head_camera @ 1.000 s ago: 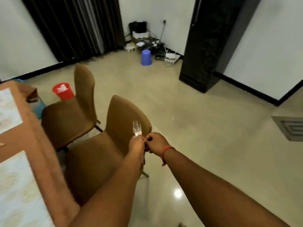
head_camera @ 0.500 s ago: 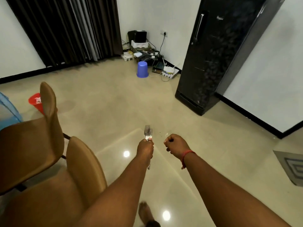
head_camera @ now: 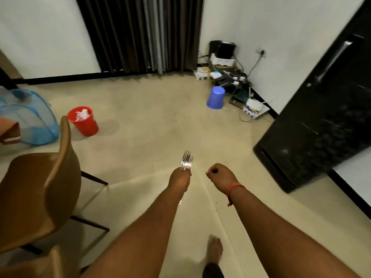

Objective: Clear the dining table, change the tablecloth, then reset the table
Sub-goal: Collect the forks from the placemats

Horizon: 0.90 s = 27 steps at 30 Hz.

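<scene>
Head view: left hand [head_camera: 180, 178] grips forks [head_camera: 187, 159], tines toward 12 o'clock; right hand [head_camera: 220, 176], at its 3 o'clock, is clenched, holding nothing.

Silver forks [head_camera: 187, 160] at centre; a red thread band [head_camera: 233, 187] circles the wrist at 4 o'clock. Tan-brown chair [head_camera: 40, 195] at 8 o'clock, red bin [head_camera: 84, 122] and blue mesh basket [head_camera: 30, 119] at 10 o'clock. Blue-violet bucket [head_camera: 215, 97], black fridge [head_camera: 321, 121] at 2 o'clock, dark brown striped curtains [head_camera: 140, 33] at 12 o'clock, beige floor [head_camera: 150, 121].
</scene>
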### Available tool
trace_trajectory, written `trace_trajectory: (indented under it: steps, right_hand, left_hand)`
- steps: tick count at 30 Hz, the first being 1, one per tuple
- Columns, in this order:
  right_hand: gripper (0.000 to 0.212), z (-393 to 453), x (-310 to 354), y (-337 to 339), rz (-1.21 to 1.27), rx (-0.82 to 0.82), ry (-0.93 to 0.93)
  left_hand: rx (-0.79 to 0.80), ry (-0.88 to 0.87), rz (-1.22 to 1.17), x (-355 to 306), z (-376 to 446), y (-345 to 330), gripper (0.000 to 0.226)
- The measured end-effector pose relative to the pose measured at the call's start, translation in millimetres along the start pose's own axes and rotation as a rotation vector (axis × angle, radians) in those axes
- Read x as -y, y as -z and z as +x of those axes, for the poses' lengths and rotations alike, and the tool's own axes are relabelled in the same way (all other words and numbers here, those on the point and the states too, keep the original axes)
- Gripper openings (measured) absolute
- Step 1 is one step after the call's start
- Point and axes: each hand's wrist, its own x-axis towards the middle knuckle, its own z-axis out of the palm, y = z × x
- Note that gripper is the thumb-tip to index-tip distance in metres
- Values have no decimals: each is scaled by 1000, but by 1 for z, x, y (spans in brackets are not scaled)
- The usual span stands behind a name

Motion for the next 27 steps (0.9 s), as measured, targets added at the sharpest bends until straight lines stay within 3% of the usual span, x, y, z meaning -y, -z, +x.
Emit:
trace_trajectory:
  steps: [4, 8, 13, 18, 23, 27]
  right_hand:
    - [47, 108, 45, 1, -98, 124, 143]
    - [70, 195, 92, 6, -419, 231, 345]
    - [71, 275, 176, -10, -556, 285, 531]
    - [73, 350, 264, -71, -663, 351, 660]
    - [75, 417, 364, -129, -760, 403, 715]
    - [74, 460, 453, -170, -742, 401, 786]
  left_hand:
    - [-154, 80, -94, -44, 72, 27, 29]
    - [-297, 115, -180, -95, 119, 50, 35]
    - [-424, 113, -290, -144, 170, 94, 37]
    - [-531, 115, -366, -174, 246, 171, 31]
    - [-569, 157, -422, -209, 325, 268, 19]
    - [-649, 138, -472, -245, 371, 350, 22]
